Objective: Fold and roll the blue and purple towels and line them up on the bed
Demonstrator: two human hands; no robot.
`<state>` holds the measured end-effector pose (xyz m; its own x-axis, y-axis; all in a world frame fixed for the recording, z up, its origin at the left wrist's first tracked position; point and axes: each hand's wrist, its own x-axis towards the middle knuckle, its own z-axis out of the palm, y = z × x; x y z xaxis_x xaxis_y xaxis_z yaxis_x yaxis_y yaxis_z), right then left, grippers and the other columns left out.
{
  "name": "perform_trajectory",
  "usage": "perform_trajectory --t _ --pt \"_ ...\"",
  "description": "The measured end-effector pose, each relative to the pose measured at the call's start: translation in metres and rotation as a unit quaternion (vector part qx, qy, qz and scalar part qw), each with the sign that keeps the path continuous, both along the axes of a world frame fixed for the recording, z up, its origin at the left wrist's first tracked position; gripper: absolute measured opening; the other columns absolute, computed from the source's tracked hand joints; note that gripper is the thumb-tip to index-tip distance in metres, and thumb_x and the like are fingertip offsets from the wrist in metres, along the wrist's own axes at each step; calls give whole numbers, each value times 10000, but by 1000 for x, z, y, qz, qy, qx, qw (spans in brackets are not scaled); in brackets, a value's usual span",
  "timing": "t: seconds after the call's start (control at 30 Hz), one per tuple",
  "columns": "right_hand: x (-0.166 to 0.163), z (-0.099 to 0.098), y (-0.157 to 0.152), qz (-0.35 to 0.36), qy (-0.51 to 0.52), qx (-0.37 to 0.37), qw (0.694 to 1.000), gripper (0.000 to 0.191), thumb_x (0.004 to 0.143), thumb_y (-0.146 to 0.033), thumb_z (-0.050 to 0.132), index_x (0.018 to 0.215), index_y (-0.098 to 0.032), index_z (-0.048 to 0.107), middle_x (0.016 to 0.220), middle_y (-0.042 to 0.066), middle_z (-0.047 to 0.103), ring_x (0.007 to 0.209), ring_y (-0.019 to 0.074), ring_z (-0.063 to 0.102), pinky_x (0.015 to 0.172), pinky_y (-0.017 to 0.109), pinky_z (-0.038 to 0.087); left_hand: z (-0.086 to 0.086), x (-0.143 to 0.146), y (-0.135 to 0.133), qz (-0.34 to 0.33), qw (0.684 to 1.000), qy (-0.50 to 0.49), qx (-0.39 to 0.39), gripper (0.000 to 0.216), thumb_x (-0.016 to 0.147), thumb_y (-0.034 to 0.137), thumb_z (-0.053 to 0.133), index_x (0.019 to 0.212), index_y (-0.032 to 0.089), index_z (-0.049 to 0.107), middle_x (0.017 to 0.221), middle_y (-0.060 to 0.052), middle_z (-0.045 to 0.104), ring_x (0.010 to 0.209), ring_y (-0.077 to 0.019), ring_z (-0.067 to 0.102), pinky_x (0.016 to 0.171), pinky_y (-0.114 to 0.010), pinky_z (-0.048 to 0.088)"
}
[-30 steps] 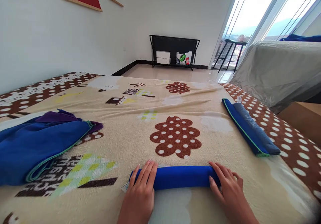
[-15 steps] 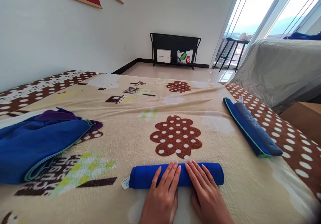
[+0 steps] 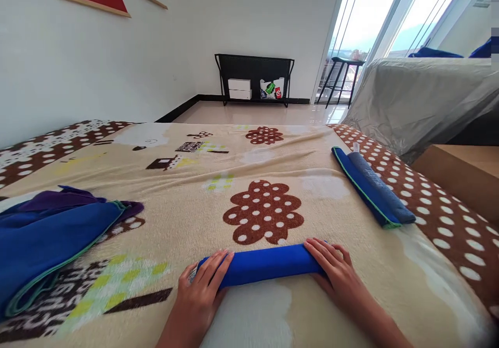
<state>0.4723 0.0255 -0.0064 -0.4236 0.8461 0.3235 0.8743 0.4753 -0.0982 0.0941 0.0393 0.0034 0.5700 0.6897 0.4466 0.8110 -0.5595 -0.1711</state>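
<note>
A rolled blue towel (image 3: pixel 265 263) lies across the patterned blanket (image 3: pixel 249 197) near the bed's front edge. My left hand (image 3: pixel 200 292) rests on the roll's left end, fingers laid over it. My right hand (image 3: pixel 336 271) curls around the roll's right end. Both hands grip the roll at its two ends. A small white tag pokes out at the roll's left tip, partly under my fingers.
A loose pile of blue and purple cloths (image 3: pixel 50 236) lies at the left. Two rolled towels (image 3: pixel 370 187) lie side by side at the right. A grey covered sofa (image 3: pixel 421 98) stands beyond the bed's right edge, a black rack (image 3: pixel 253 77) at the far wall.
My hands slid apart from the middle of the roll to its two ends. The view shifted slightly to the right.
</note>
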Motion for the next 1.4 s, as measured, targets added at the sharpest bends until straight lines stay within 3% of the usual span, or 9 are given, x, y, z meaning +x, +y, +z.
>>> perform_trajectory --t 0.2,0.3,0.37,0.47,0.6,0.7,0.83,0.97,1.4 --pt "10 23 16 22 49 -108 993 479 952 -270 556 1424 -308 481 1383 69 595 1282 248 550 1065 495 380 3 -4 5 4 1000 -10 1 515 905 91 441 1392 241 510 1286 -68 673 1124 -199 629 976 -376 290" --pt "17 51 22 47 80 -123 988 413 948 -334 584 1359 -309 548 1283 55 662 1165 228 627 1047 467 430 5 -7 1 -5 1000 -22 1 538 886 37 414 1379 228 511 1264 -69 682 1111 -182 634 969 -360 289" --pt "23 84 23 54 110 -119 985 396 937 -377 606 1326 -312 576 1239 39 682 1099 200 656 993 391 493 7 -6 -7 -19 999 -49 -5 479 915 78 432 1367 217 507 1219 -72 702 1074 -178 648 969 -350 298" --pt "29 155 20 69 148 -71 984 382 889 -396 674 1256 -311 616 1161 14 704 1012 170 683 891 288 548 6 9 -24 -36 990 -132 -35 410 964 217 478 1374 218 474 1170 -78 714 1022 -191 659 983 -357 334" --pt "13 248 11 131 184 34 974 345 801 -347 773 1122 -295 657 853 -46 709 637 85 650 574 168 526 -5 59 -49 -20 956 -275 -104 430 959 293 475 1384 249 429 1143 -89 706 975 -234 638 958 -403 424" --pt "-18 284 5 175 180 66 966 305 785 -336 783 1062 -284 667 759 -77 678 556 49 592 524 144 484 -19 99 -61 -3 937 -317 -146 439 948 264 462 1384 235 410 1113 -101 710 919 -243 635 913 -425 469" --pt "-55 292 3 238 150 63 958 274 781 -284 770 1035 -275 669 805 -84 697 620 37 610 577 134 483 -38 128 -64 29 935 -321 -146 413 951 218 423 1361 179 413 1045 -135 716 933 -266 659 938 -492 446" --pt "-68 292 -1 240 142 56 959 327 797 -284 756 1108 -300 654 868 -87 710 660 31 631 599 128 487 -46 130 -64 50 940 -320 -112 346 1002 253 352 1329 168 425 1056 -141 707 952 -259 682 964 -514 403" --pt "-58 283 -1 182 54 154 970 360 879 -378 693 1221 -303 606 968 -59 722 728 58 652 660 167 505 -39 130 -60 53 964 -257 -49 374 1026 377 324 1253 175 541 1197 -153 674 1172 -267 609 975 -477 369"
